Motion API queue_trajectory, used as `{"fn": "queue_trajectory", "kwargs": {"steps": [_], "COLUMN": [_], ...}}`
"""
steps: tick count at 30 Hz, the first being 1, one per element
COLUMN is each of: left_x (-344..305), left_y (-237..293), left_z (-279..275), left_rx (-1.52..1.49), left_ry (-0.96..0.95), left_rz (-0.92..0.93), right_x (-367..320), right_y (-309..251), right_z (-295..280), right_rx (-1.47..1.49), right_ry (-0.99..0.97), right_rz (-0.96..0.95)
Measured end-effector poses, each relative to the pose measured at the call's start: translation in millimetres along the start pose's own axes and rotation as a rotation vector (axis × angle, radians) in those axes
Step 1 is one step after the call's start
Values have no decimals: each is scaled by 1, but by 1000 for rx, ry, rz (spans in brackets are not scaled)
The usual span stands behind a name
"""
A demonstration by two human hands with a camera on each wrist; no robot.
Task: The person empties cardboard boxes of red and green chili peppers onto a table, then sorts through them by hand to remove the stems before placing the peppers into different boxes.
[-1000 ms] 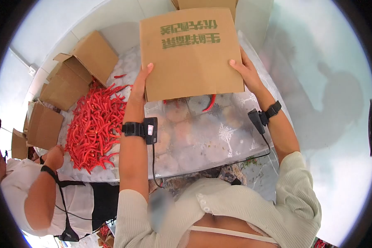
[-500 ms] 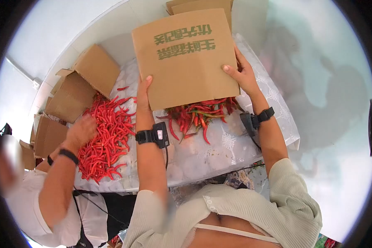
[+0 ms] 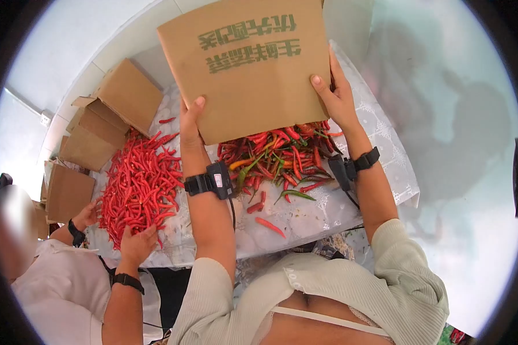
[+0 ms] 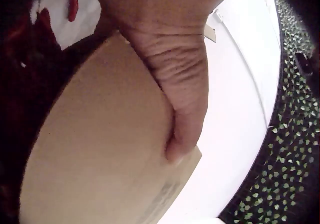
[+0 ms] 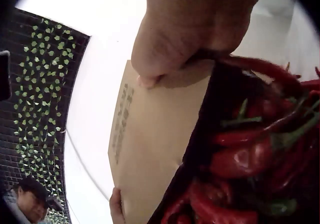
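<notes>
Between my two hands is a cardboard box [image 3: 253, 86] with green printed characters, tipped so its open side faces down toward the table. My left hand [image 3: 193, 121] grips its left edge, thumb on the printed face. On the opposite edge my right hand [image 3: 341, 98] holds it the same way, fingers hidden behind the box. Red and green chili peppers [image 3: 282, 155] lie heaped under the box's lower edge, with a few loose ones nearer me. In the right wrist view, peppers [image 5: 245, 154] crowd right at the box's opening.
On the left is a large pile of red chilies [image 3: 138, 190], with another person's hands [image 3: 138, 244] at its near edge. Several cardboard boxes [image 3: 126, 95] stand behind that pile. A patterned cloth covers the table [image 3: 328, 213], and a wall [image 3: 443, 144] rises at right.
Peppers have spilled from the tipped box and spread into a heap on the table. The box has shifted up and left. The other person's hand has drawn back to the red pile's near edge.
</notes>
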State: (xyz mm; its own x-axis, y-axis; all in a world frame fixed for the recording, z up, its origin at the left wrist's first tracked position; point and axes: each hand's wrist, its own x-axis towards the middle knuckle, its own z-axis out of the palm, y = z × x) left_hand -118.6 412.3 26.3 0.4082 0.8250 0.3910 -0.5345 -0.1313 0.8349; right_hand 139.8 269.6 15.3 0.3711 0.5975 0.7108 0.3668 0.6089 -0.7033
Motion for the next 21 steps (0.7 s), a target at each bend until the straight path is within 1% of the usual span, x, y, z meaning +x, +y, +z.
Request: {"fn": "queue_trajectory", "kwargs": {"steps": [1,4,5,8,11,13,16,19,21], "left_x": [3,19,22,32,38,40,44,53,61], "left_y": [2,6,8,20,31,47,59,76,87], "left_z": [-2,-3,-3,-1,2,16,35,53,73], "left_rx": [-12,-39,-38,-16,19,37,79,179,233], "left_ry": [23,-19,-24,-28,-16,-26,30,-43,-84], "left_rz": [-10,147,161,192,218,222,180,168,202], "right_x": [4,23,28,40,46,50,55,59,61], "right_y": [-2,-8,-12,-26,-29,-24,-22,-20,-19], "right_z": [3,9,9,9,14,12,9,3,-1], "right_rx": [-36,-106,-123,-40,4,36,22,62,168], "right_ry": [23,58,66,49,101,92,115,176,247], "right_rz": [-30,-124,-148,-88,-162,-142,-130,-89,-56]}}
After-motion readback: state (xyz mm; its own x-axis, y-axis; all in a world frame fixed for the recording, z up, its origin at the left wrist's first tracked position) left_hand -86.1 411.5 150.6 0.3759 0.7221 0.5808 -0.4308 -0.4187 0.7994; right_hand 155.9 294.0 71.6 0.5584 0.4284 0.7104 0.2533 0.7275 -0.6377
